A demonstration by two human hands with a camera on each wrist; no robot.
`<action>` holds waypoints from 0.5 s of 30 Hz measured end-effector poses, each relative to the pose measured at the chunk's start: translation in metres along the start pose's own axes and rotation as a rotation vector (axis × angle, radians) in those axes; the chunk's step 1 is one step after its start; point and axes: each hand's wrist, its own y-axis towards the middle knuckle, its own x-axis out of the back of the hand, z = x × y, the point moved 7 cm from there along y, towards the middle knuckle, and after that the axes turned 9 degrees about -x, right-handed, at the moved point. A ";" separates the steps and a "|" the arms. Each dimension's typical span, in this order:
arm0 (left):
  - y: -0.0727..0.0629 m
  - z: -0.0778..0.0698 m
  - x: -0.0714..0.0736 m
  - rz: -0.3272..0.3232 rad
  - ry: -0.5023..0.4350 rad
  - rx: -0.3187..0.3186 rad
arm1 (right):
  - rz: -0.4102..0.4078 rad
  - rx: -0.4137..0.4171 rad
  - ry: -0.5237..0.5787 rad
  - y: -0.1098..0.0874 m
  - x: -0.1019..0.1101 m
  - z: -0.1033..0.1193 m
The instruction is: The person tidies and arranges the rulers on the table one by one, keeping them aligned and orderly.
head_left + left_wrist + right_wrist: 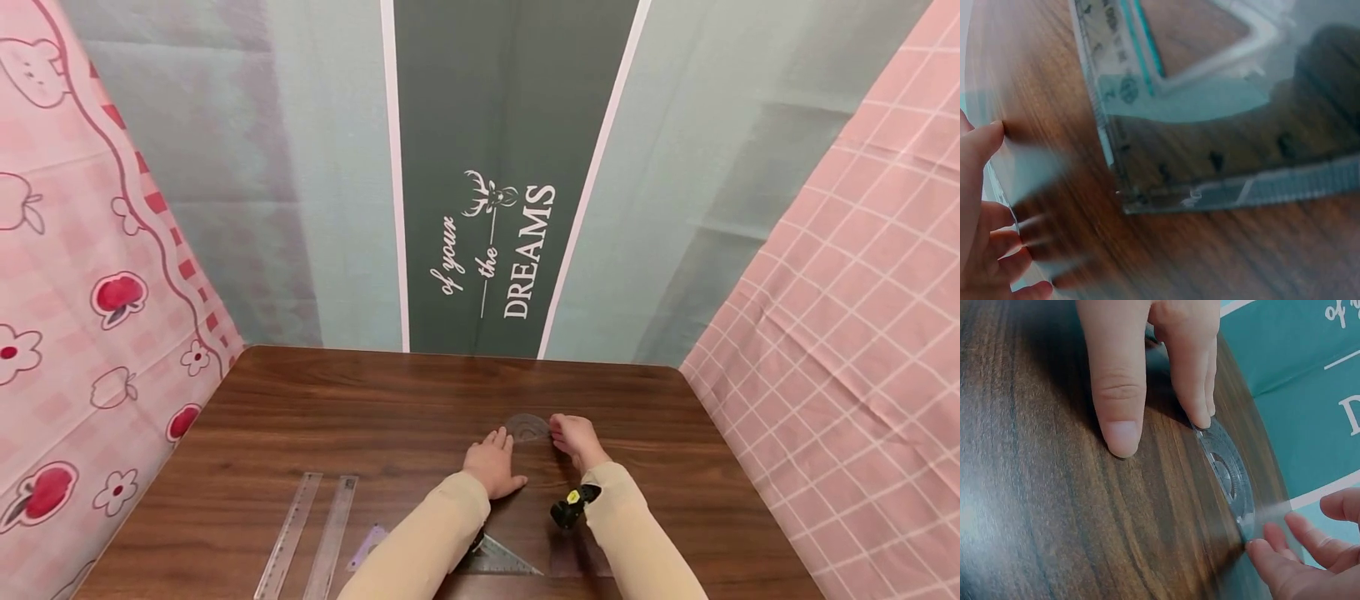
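A clear protractor lies on the brown wood-grain table, its curved edge toward the back. My left hand rests at its left end, fingertips touching it and thumb spread out to the right. At the other end is my right hand, its loosely bent fingertips at the protractor's tip. The right wrist view shows the protractor between the left hand above and the right hand below. Close under the left wrist lies a clear set square, partly hidden by the sleeve in the head view.
Two clear rulers, a left one and a right one, lie side by side at the table's front left. A purple drawing tool is partly behind the left sleeve. Curtains stand along the table's back and sides.
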 end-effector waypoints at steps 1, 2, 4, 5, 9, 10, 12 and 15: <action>-0.001 0.000 0.001 -0.002 -0.003 -0.002 | 0.000 0.000 0.010 0.001 0.000 -0.001; -0.002 0.000 0.002 -0.007 -0.006 -0.004 | 0.001 -0.003 0.027 0.002 0.001 -0.001; -0.002 0.000 0.003 -0.009 -0.011 -0.008 | -0.002 -0.005 0.058 0.005 0.002 -0.004; -0.002 0.000 0.003 -0.009 -0.011 -0.009 | -0.002 -0.004 0.072 0.006 0.003 -0.005; -0.002 0.000 0.001 0.000 -0.019 -0.005 | -0.016 -0.005 0.146 0.010 0.008 -0.013; -0.002 0.001 0.001 0.003 -0.019 -0.004 | -0.025 -0.004 0.155 0.010 0.009 -0.015; -0.002 0.001 0.000 0.002 -0.026 -0.001 | -0.034 0.000 0.166 0.010 0.011 -0.017; -0.002 0.000 -0.001 -0.003 -0.027 -0.004 | -0.041 0.007 0.151 0.009 0.011 -0.018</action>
